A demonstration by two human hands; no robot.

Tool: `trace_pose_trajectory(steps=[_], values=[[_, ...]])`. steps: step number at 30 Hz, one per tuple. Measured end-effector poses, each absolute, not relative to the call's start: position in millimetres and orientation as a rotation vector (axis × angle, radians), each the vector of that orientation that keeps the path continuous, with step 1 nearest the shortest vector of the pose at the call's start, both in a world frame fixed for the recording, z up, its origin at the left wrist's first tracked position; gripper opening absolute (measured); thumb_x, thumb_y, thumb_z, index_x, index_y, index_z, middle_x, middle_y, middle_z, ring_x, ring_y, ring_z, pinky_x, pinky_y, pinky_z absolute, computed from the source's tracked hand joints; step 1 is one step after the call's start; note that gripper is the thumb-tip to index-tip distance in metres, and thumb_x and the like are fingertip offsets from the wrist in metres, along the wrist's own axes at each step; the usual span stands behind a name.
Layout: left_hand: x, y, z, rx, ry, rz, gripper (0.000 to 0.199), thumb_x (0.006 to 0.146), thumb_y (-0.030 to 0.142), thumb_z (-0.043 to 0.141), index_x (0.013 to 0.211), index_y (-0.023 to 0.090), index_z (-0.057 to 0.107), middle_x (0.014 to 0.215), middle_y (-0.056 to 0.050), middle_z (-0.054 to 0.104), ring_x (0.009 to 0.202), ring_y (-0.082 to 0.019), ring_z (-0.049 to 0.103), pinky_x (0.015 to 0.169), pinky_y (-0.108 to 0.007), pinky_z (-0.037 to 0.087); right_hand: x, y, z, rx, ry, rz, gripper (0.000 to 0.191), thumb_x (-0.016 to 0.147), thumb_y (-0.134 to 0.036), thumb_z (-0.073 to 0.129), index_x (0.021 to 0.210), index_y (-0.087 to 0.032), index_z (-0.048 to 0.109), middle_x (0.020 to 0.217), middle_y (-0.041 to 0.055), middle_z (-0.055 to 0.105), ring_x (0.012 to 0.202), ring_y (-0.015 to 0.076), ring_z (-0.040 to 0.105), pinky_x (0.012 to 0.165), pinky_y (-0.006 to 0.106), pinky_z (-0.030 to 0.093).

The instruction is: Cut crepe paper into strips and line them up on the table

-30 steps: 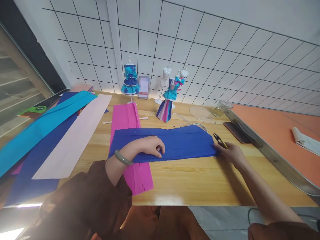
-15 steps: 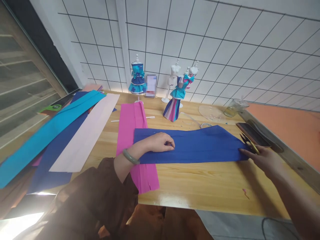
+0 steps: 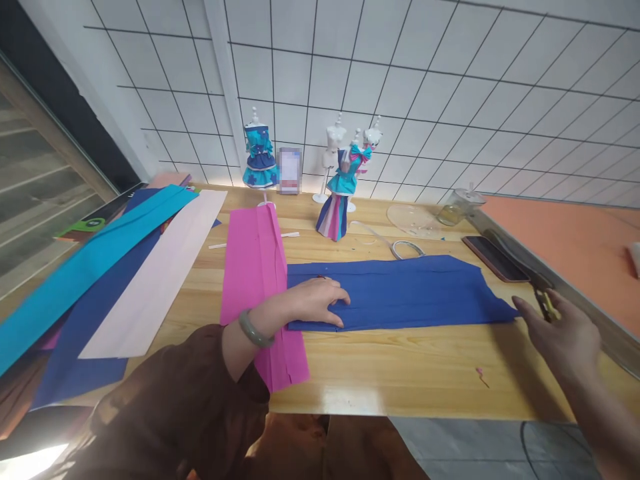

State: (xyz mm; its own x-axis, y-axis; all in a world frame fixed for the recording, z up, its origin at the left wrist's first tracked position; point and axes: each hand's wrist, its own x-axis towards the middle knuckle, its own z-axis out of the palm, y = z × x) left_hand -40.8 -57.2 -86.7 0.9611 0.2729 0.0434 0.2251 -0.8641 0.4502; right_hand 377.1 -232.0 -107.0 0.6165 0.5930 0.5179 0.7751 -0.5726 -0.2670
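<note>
A long strip of blue fabric (image 3: pixel 410 293) lies across the wooden table in front of me, its left end overlapping a strip of pink fabric (image 3: pixel 250 260). My left hand (image 3: pixel 317 301) rests on the blue strip near that end, thumb and fingers apart, with a bangle at the wrist. Off the strip's right end is my right hand (image 3: pixel 567 333), closed around small scissors (image 3: pixel 545 303) with dark blades and some yellow; the fingers partly cover them. Its thumb reaches the pulled-out right corner of the blue fabric; whether it pinches the cloth I cannot tell.
Strips of turquoise (image 3: pixel 100 267), dark blue and pale pink fabric (image 3: pixel 160 267) pile up at the left. Several small mannequins stand at the back, two in dresses (image 3: pixel 260 157) (image 3: pixel 343 180). A phone (image 3: pixel 495 259), a glass jar (image 3: pixel 460 207) and a coiled cord (image 3: pixel 407 250) lie to the right.
My right hand has moved right with the scissors, and the blue fabric has shifted right, its right corner now drawn out to a point. My left hand's fingers have spread on the cloth.
</note>
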Motion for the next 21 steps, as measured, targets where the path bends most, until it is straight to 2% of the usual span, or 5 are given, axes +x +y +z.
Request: trace_pose_trajectory(steps=[2, 6, 10, 15, 21], values=[[-40, -57, -86, 2.661, 0.358, 0.138, 0.040, 0.071, 0.044, 0.065, 0.103, 0.021, 0.060, 0.077, 0.000, 0.056, 0.079, -0.016, 0.052, 0.071, -0.025, 0.037, 344, -233, -105, -2.308, -1.200, -0.450, 0.057, 0.077, -0.052, 0.049, 0.118, -0.013, 0.057, 0.101, 0.0210, 0.064, 0.091, 0.0327, 0.059, 0.066, 0.039, 0.043], [-38, -61, -84, 2.673, 0.316, 0.190, 0.033, 0.073, 0.033, 0.064, 0.103, 0.021, 0.060, 0.079, 0.000, 0.058, 0.079, -0.015, 0.051, 0.076, -0.026, 0.036, 265, -236, -107, -1.917, -1.651, -0.153, 0.035, 0.082, -0.046, 0.047, 0.106, -0.023, 0.058, 0.104, 0.0090, 0.062, 0.094, 0.0236, 0.059, 0.080, 0.035, 0.045], [-33, -74, -80, 2.639, 0.206, 0.284, 0.020, 0.081, 0.022, 0.054, 0.099, 0.021, 0.062, 0.082, 0.000, 0.060, 0.080, -0.013, 0.051, 0.080, -0.025, 0.035, 215, -241, -109, -1.841, -1.884, 0.079, 0.030, 0.086, -0.040, 0.046, 0.109, -0.023, 0.054, 0.097, 0.0068, 0.061, 0.087, 0.0192, 0.060, 0.072, 0.030, 0.048], [-27, -85, -87, 2.717, 0.171, 0.314, 0.020, 0.088, 0.025, 0.045, 0.099, 0.021, 0.062, 0.088, -0.002, 0.062, 0.086, -0.015, 0.049, 0.079, -0.025, 0.036, 203, -246, -106, -1.904, -1.969, 0.107, 0.028, 0.084, -0.046, 0.047, 0.099, -0.024, 0.055, 0.086, 0.0039, 0.063, 0.077, 0.0174, 0.063, 0.063, 0.027, 0.050], [-25, -84, -99, 2.811, 0.253, 0.297, 0.024, 0.089, 0.032, 0.043, 0.095, 0.022, 0.064, 0.085, -0.004, 0.058, 0.088, -0.016, 0.048, 0.075, -0.026, 0.037, 211, -255, -108, -1.950, -1.972, 0.097, 0.025, 0.085, -0.045, 0.045, 0.096, -0.025, 0.055, 0.087, 0.0035, 0.064, 0.071, 0.0171, 0.064, 0.058, 0.027, 0.049]])
